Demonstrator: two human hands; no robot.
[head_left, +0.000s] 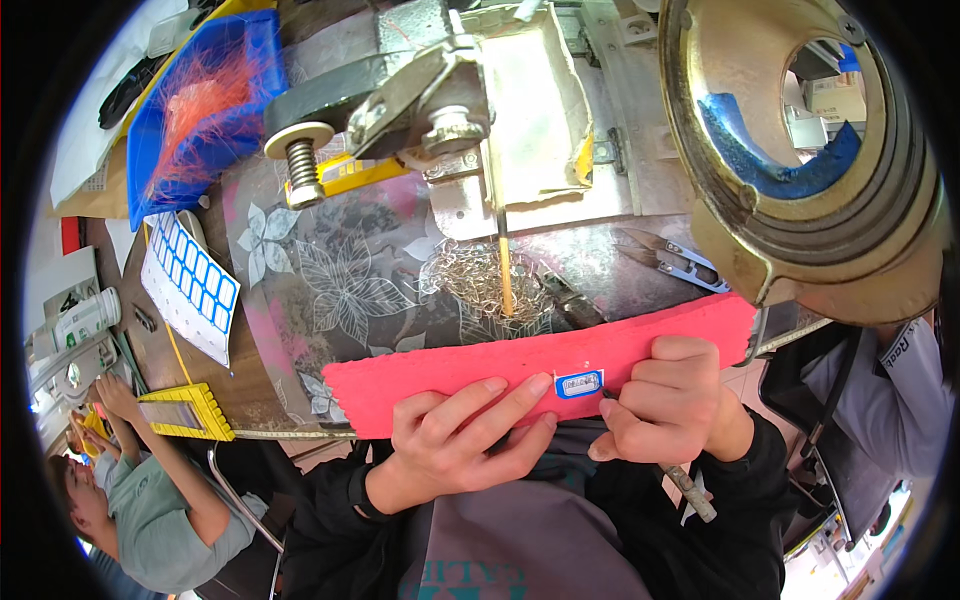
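Note:
A long red strip (470, 350) with a ragged left end, perhaps cloth, spans the front of the bench. Stuck on its middle is a small blue-edged white label (579, 384) with marks on it. My left hand (465, 435) grips the strip's lower edge, fingertips resting on its face left of the label. Closed around a slim pen-like tool (690, 492) is my right hand (660, 405). The tool's dark tip shows beside the label's right edge; its handle end, seemingly tape-wrapped, sticks out below my fist.
A tangle of thin wire (480, 280) and thread snips (690, 268) lie beyond the strip. Overhead are a metal machine head (400, 90) and a large round machine part (810, 230). At left are a label sheet (190, 285), a blue bin (210, 110) and a seated person (170, 510).

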